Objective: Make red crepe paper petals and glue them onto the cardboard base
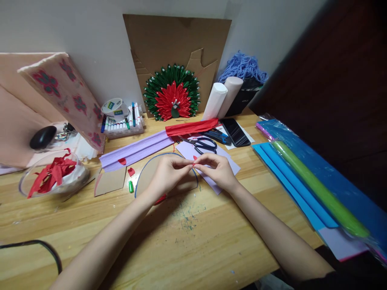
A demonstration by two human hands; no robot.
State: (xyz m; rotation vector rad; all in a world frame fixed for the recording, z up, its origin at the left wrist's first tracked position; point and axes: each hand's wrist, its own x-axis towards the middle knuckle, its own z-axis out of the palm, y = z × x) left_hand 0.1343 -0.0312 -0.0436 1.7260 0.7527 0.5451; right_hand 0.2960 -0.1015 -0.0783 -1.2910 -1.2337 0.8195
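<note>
My left hand [168, 172] and my right hand [215, 168] meet over the middle of the wooden table [193, 241]. The fingertips of both pinch a small red piece of paper [194, 164] between them. Under my hands lies a round cardboard disc with a blue edge [151, 171], and beside it a lilac sheet [208, 159]. Black scissors [201, 143] lie just beyond my fingers. A bit of red shows under my left wrist [160, 199].
A red and green paper rosette [171, 92] leans on cardboard at the wall. Around it are a phone [236, 131], marker set [123, 123], lilac [136, 150] and red [191, 127] crepe rolls, a bowl of red scraps [54, 175], and blue and green sheets [311, 181] at right.
</note>
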